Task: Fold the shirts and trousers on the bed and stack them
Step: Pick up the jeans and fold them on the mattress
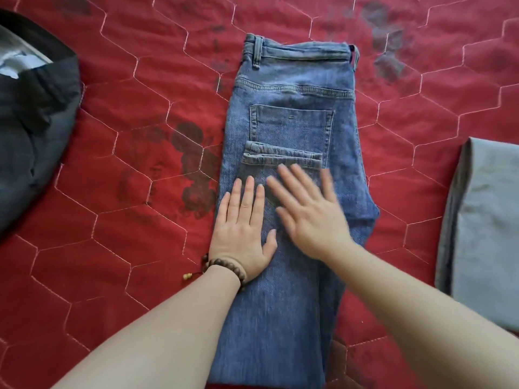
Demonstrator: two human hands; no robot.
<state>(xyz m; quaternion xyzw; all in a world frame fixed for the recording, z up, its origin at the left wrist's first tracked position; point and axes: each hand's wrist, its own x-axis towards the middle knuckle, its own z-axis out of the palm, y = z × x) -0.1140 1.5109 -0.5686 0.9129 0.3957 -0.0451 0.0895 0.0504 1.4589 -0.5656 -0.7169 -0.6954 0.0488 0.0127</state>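
Smoothing the folded jeans flat, mid-bed.

Jeans lying lengthwise at the middle of the bed, leg hems doubled up under the pocket. Left hand flat and released, pinning the cloth; right hand blurred, fingers spread, grasping nothing. Best pressing creases outward before the next fold.

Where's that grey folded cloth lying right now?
The grey folded cloth lies at the head view's right edge on the red quilt, right of the jeans.
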